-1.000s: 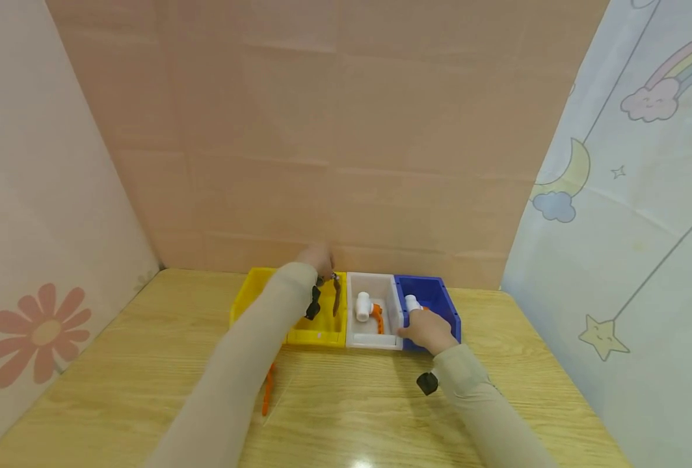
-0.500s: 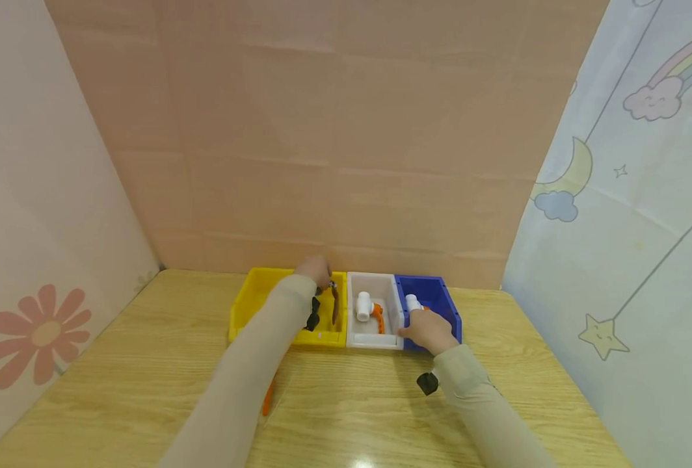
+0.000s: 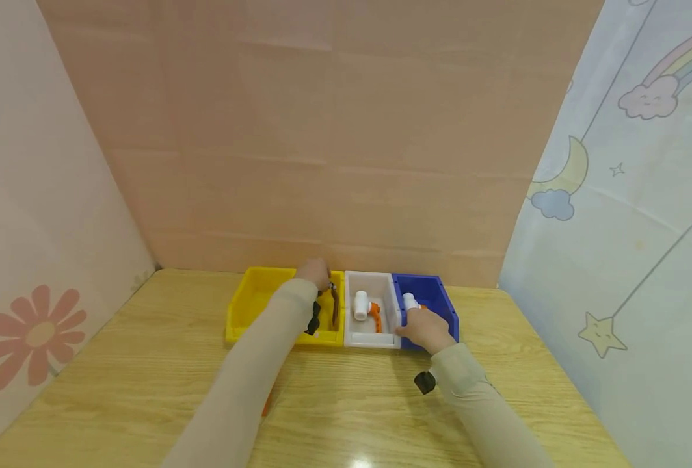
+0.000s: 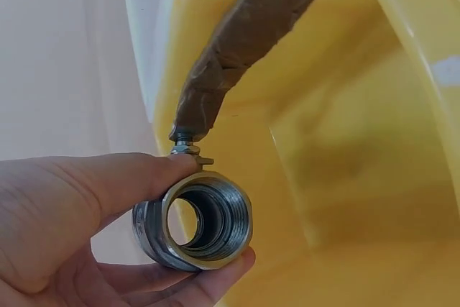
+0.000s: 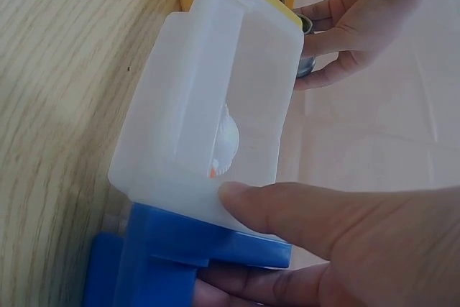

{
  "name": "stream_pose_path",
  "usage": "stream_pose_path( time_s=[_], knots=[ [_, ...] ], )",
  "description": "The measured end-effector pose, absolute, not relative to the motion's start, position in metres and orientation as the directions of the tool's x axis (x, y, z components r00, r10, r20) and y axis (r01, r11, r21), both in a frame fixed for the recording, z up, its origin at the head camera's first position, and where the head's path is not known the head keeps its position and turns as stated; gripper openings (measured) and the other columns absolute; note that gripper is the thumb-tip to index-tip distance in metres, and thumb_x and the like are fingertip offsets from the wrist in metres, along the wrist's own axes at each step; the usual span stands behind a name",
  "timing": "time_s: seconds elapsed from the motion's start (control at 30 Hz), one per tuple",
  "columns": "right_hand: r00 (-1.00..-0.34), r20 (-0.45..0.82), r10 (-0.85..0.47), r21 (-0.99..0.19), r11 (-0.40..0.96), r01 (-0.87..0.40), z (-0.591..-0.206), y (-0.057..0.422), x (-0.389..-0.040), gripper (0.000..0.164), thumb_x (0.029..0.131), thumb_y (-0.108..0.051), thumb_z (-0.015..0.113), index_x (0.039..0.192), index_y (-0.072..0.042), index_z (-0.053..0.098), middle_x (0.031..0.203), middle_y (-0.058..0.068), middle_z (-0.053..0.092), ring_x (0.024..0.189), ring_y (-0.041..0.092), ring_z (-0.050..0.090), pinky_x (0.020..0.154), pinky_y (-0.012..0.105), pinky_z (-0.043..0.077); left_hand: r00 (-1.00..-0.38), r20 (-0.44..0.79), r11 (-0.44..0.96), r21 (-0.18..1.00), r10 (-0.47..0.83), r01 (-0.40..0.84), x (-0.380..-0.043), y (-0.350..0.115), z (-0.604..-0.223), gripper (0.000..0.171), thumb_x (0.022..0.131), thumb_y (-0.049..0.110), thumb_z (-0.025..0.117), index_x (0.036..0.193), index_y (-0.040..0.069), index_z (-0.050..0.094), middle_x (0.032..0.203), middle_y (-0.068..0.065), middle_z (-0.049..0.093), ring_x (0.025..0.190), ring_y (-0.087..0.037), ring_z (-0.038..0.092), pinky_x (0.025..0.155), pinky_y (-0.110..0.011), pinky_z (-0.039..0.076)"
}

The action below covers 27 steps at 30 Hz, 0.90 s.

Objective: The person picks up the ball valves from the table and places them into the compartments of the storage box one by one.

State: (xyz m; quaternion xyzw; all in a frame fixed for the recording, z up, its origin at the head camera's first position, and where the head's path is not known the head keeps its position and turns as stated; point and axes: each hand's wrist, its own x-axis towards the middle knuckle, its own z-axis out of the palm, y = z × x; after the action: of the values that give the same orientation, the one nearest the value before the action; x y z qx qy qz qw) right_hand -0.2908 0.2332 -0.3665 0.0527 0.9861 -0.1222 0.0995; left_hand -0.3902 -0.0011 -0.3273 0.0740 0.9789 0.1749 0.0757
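Note:
My left hand (image 3: pixel 313 273) reaches to the back of the yellow bin (image 3: pixel 255 299). In the left wrist view it pinches the metal body of a ball valve (image 4: pixel 233 213) between thumb and fingers, threaded opening toward the camera. The valve's brown lever (image 4: pixel 223 62) points up over the yellow interior. My right hand (image 3: pixel 426 329) is at the front of the blue bin (image 3: pixel 434 286). In the right wrist view its thumb (image 5: pixel 266 203) presses the white bin's wall while its fingers curl under the blue edge, gripping the adjoining walls.
A white plastic valve (image 3: pixel 361 305) with an orange handle lies in the white bin (image 3: pixel 375 279). Another white fitting (image 3: pixel 410 300) with orange on it sits in the blue bin. An orange strip (image 3: pixel 266 404) shows on the wooden table (image 3: pixel 334 403), partly behind the left sleeve.
My left hand with the ball valve has shifted slightly left and lower into the yellow bin. The left forearm covers more of the orange strip. My right hand keeps its hold.

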Motion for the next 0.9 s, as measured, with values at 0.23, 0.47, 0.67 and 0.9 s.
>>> stream_pose_path(
  time_s=[0.23, 0.47, 0.67, 0.9],
  knots=[
    [-0.976, -0.202, 0.081, -0.225, 0.966, 0.127, -0.366, 0.232, -0.292, 0.051, 0.084, -0.041, 0.072, 0.112, 0.001, 0.063, 0.085, 0.007, 0.062, 0.07, 0.022, 0.056, 0.058, 0.034, 0.044, -0.981, -0.102, 0.943, 0.308, 0.164, 0.126, -0.395, 0.001, -0.335, 0.014, 0.093, 0.005, 0.06, 0.09, 0.006, 0.074, 0.091, -0.008, 0.071, 0.071, -0.019, 0.056, 0.061, -0.029, 0.049],
    [-0.977, -0.198, 0.082, -0.217, 0.968, 0.125, -0.366, 0.232, -0.29, 0.051, 0.084, -0.041, 0.072, 0.111, 0.001, 0.063, 0.083, 0.007, 0.06, 0.069, 0.022, 0.055, 0.057, 0.034, 0.044, -0.983, -0.101, 0.952, 0.282, 0.152, 0.118, -0.396, 0.003, -0.345, 0.018, 0.097, 0.007, 0.055, 0.094, 0.003, 0.072, 0.096, -0.01, 0.071, 0.064, -0.016, 0.054, 0.055, -0.028, 0.045],
    [-0.979, -0.186, 0.084, -0.212, 0.969, 0.123, -0.366, 0.231, -0.289, 0.051, 0.084, -0.041, 0.073, 0.111, 0.001, 0.063, 0.084, 0.009, 0.062, 0.07, 0.023, 0.056, 0.058, 0.035, 0.045, -0.988, -0.088, 0.951, 0.295, 0.125, 0.094, -0.394, 0.005, -0.353, 0.017, 0.097, 0.007, 0.056, 0.105, 0.0, 0.069, 0.099, -0.013, 0.071, 0.063, -0.017, 0.055, 0.056, -0.029, 0.047],
    [-0.98, -0.184, 0.082, -0.214, 0.969, 0.121, -0.366, 0.23, -0.29, 0.048, 0.084, -0.04, 0.073, 0.109, 0.0, 0.064, 0.084, 0.009, 0.062, 0.07, 0.023, 0.056, 0.058, 0.035, 0.045, -0.984, -0.103, 0.955, 0.274, 0.144, 0.111, -0.392, 0.003, -0.362, 0.016, 0.096, 0.007, 0.057, 0.105, 0.0, 0.07, 0.099, -0.011, 0.07, 0.071, -0.017, 0.057, 0.063, -0.03, 0.049]
  ],
)
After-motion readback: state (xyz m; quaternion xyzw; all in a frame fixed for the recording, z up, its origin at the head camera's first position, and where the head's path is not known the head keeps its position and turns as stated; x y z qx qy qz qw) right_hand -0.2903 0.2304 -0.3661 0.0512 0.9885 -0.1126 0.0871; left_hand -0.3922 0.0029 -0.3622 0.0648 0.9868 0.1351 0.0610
